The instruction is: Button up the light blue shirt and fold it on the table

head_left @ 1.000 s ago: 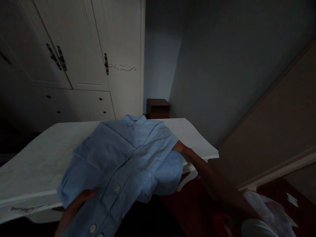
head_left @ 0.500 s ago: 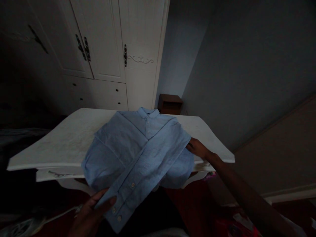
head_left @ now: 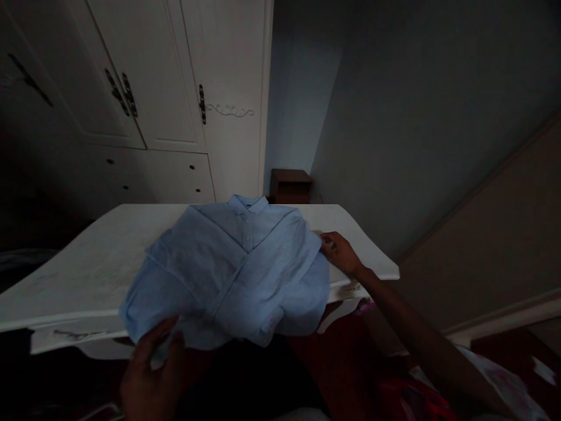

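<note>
A light blue button-up shirt (head_left: 236,269) lies on a white table (head_left: 87,263), collar at the far side, sleeves folded across the front. Its lower edge hangs a little over the table's near edge. My left hand (head_left: 151,374) is below that edge, fingers curled on the shirt's hem at the lower left. My right hand (head_left: 340,252) rests on the table at the shirt's right side, fingers closed on the fabric edge. The room is dim and the fingertips are hard to make out.
A white wardrobe (head_left: 175,88) with dark handles and drawers stands behind the table. A small brown nightstand (head_left: 290,186) sits in the corner by a grey wall. Dark red floor and patterned cloth (head_left: 504,380) lie at the lower right.
The shirt's long lower part, which hung toward me off the table, is now drawn up to the table edge. My left hand moved with it; my right hand stayed at the shirt's right side.
</note>
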A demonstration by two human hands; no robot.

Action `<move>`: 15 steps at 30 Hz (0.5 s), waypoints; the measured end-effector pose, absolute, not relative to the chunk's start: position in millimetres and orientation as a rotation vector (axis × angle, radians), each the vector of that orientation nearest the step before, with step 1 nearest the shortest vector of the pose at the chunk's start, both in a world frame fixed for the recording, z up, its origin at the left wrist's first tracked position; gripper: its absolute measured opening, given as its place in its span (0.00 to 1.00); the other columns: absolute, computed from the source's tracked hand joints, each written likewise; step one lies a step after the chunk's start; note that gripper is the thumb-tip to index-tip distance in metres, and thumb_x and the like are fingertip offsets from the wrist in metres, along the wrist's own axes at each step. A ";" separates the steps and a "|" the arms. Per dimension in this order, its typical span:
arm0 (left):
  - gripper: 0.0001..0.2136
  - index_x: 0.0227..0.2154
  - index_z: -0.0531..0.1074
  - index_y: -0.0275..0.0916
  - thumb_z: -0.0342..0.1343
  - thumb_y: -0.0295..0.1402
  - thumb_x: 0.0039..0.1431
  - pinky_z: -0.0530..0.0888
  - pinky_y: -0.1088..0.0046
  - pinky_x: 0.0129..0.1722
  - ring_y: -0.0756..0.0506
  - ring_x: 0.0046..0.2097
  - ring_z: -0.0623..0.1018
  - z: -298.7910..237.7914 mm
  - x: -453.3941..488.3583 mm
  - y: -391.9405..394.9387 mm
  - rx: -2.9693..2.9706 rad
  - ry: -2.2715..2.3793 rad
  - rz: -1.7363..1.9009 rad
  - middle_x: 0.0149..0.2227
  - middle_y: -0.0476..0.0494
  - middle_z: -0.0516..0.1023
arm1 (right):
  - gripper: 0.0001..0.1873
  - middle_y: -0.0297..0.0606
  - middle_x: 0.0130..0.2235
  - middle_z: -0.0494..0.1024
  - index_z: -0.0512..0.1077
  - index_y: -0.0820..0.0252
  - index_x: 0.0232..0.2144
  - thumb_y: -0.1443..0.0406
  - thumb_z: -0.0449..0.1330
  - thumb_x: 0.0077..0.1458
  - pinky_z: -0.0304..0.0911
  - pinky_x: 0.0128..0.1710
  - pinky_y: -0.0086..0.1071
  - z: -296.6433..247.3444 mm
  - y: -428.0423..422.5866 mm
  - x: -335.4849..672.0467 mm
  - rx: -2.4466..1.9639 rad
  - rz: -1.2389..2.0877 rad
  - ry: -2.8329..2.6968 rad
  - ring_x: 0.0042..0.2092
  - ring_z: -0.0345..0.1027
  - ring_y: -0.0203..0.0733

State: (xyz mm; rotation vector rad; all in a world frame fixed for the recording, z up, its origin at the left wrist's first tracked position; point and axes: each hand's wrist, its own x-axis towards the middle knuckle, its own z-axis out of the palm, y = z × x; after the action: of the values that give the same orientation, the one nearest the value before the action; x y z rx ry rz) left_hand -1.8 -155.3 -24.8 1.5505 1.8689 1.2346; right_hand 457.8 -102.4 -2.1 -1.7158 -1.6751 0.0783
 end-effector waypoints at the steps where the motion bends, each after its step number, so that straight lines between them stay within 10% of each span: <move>1: 0.16 0.43 0.76 0.44 0.54 0.46 0.56 0.75 0.62 0.48 0.39 0.48 0.78 -11.2 9.4 -151.6 1.560 1.805 1.313 0.46 0.44 0.80 | 0.15 0.46 0.43 0.76 0.74 0.61 0.44 0.61 0.58 0.56 0.68 0.44 0.39 -0.4 -99.8 456.1 -1.708 0.080 -1.707 0.43 0.71 0.46; 9: 0.13 0.39 0.76 0.38 0.56 0.40 0.56 0.75 0.67 0.47 0.43 0.44 0.79 83.5 163.7 -48.5 1.710 0.955 1.187 0.41 0.42 0.81 | 0.09 0.42 0.38 0.76 0.75 0.60 0.35 0.66 0.55 0.55 0.66 0.43 0.37 -0.9 -87.2 447.4 -1.642 0.065 -1.706 0.41 0.70 0.44; 15: 0.14 0.48 0.72 0.36 0.49 0.27 0.61 0.72 0.70 0.52 0.46 0.50 0.77 82.2 285.5 68.4 2.333 1.185 0.684 0.50 0.40 0.78 | 0.07 0.39 0.35 0.76 0.73 0.59 0.33 0.66 0.55 0.54 0.66 0.38 0.35 -4.4 -83.1 445.2 -1.650 0.105 -1.622 0.35 0.69 0.42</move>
State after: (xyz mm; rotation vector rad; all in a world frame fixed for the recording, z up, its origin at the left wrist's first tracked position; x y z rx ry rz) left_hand 285.5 68.4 82.2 2.3329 1.1855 0.6837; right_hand 445.2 -83.1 -4.4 -1.6502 -1.6216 0.1053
